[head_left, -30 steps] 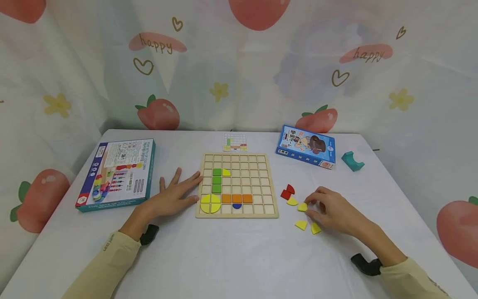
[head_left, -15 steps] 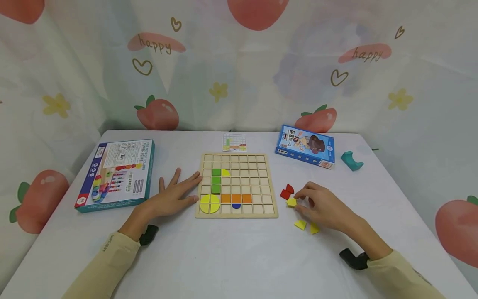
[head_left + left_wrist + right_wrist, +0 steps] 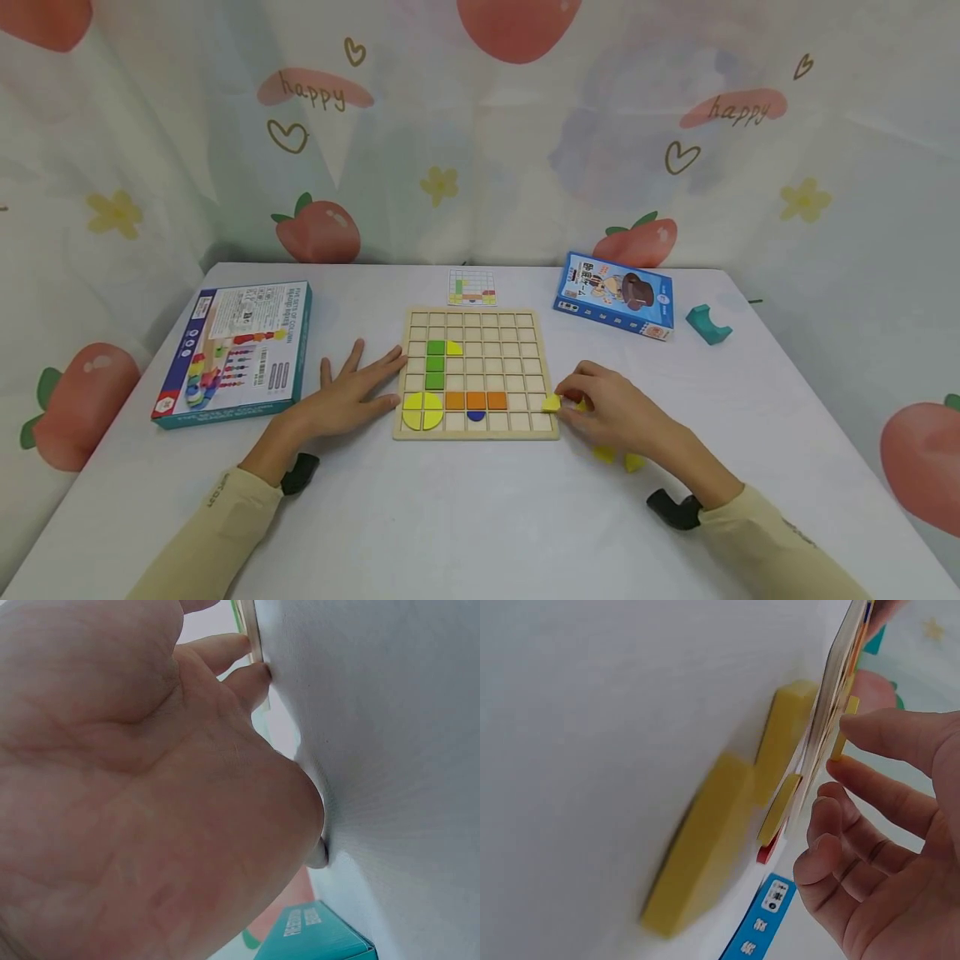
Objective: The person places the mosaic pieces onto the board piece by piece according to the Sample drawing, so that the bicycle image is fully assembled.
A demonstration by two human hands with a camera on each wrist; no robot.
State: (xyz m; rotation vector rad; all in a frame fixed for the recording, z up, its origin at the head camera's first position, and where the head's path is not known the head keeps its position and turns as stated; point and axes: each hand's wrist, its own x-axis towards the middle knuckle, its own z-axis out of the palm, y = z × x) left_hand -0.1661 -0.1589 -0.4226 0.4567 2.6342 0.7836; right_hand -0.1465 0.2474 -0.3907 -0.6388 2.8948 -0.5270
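Note:
My right hand (image 3: 618, 410) pinches a yellow quarter-circle piece (image 3: 551, 404) between thumb and index finger, over the right edge of the wooden grid board (image 3: 498, 342). In the right wrist view that yellow piece (image 3: 843, 739) is held up off the table, the other fingers loosely curled. My left hand (image 3: 341, 402) lies spread on the table, its fingertips touching the board's left edge. Set on the board are green squares (image 3: 435, 364), a yellow quarter circle (image 3: 453, 348), a yellow circle of quarters (image 3: 422, 411), orange squares (image 3: 476, 401) and a blue half-round piece (image 3: 476, 415).
Loose yellow pieces (image 3: 634, 462) lie under and beside my right hand; a red piece (image 3: 765, 851) shows in the right wrist view. A pattern card (image 3: 472, 287) lies behind the board. A teal-edged box (image 3: 247, 350), a blue box (image 3: 615, 294) and a teal block (image 3: 708, 325) stand around.
My right hand has moved left from the loose pieces to the board's right edge, carrying the yellow quarter circle. It now hides the red pieces in the head view. My left hand has stayed put.

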